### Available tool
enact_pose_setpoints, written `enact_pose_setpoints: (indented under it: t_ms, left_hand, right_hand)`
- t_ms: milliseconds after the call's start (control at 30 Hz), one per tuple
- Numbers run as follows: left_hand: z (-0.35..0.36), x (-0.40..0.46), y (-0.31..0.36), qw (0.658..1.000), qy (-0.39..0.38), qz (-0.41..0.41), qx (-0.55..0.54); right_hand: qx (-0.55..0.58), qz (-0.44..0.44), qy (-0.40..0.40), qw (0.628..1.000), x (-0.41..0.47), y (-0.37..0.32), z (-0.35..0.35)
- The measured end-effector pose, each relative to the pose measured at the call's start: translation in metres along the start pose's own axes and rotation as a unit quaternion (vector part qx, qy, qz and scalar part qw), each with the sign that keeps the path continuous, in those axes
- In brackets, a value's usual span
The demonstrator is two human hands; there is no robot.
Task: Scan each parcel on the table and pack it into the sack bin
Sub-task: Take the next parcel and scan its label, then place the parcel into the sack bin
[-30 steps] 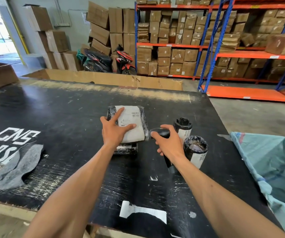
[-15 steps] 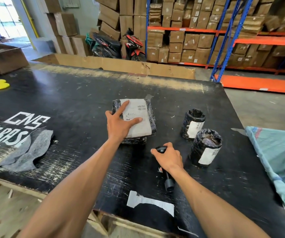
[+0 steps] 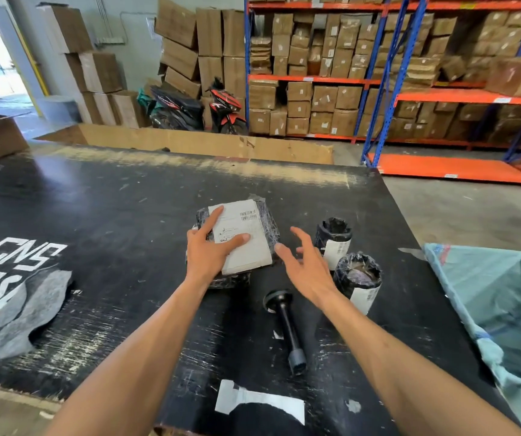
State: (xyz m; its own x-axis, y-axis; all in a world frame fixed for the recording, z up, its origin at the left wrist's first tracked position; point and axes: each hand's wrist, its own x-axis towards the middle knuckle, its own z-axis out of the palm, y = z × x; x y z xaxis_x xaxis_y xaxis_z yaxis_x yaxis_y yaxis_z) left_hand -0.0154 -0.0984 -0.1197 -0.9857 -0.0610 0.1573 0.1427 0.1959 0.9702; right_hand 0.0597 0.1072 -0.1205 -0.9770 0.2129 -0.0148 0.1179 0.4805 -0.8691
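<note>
1. The flat parcel lies near the middle of the black table, apparently stacked on another dark-wrapped packet. It is a soft rectangular pack in crinkled black film, with a matte white label with a barcode facing up.
2. The left hand grasps it, fingers spread over the label and thumb across its near part.
3. The right hand hangs just right of the parcel, released and empty, fingers loosely spread.
4. The scanner, a smooth black handheld with a round head, lies on the table near the right forearm, so scanning of this parcel looks finished.
5. Judged step: packing. The next move calls for both hands to lift the pliant pack and carry it right to the sack bin, a woven teal bag, open-mouthed.
6. Two cylindrical parcels, film-wrapped with labels, stand upright between.
</note>
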Motion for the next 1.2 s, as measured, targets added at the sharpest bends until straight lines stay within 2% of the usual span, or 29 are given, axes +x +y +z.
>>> enact_pose_setpoints:
  t_ms: [67, 167, 267, 467, 633, 800, 933, 1067, 1200]
  left_hand:
    - [0.009, 0.0, 0.011, 0.999, -0.018, 0.013, -0.044]
    - [0.029, -0.005, 0.03, 0.998, -0.048, 0.022, -0.043]
    - [0.05, -0.007, 0.043, 0.994, -0.096, 0.039, -0.032]
    - [0.118, -0.015, 0.082, 0.977, -0.199, 0.073, 0.0]
    - [0.209, -0.022, 0.115, 0.97, -0.236, 0.056, -0.013]
    - [0.315, -0.036, 0.13, 0.967, -0.25, 0.045, 0.002]
    - [0.394, -0.063, 0.128, 0.955, -0.287, 0.071, 0.038]
    - [0.459, -0.087, 0.097, 0.939, -0.31, 0.074, 0.128]
    - [0.502, -0.106, 0.046, 0.901, -0.338, 0.101, 0.255]
  right_hand:
    - [0.04, -0.039, -0.008, 0.998, 0.006, -0.014, -0.012]
    - [0.045, -0.097, -0.029, 0.994, 0.01, -0.025, -0.027]
    - [0.056, -0.124, -0.009, 0.991, 0.01, -0.023, -0.049]
    - [0.117, -0.106, 0.057, 0.986, 0.008, 0.017, -0.114]
    - [0.154, -0.111, 0.128, 0.973, 0.003, 0.055, -0.197]
    - [0.157, -0.07, 0.188, 0.967, -0.01, 0.116, -0.291]
    - [0.152, -0.018, 0.211, 0.965, -0.028, 0.173, -0.358]
    - [0.15, 0.048, 0.215, 0.964, -0.04, 0.231, -0.403]
    - [0.11, 0.113, 0.172, 0.972, -0.045, 0.292, -0.424]
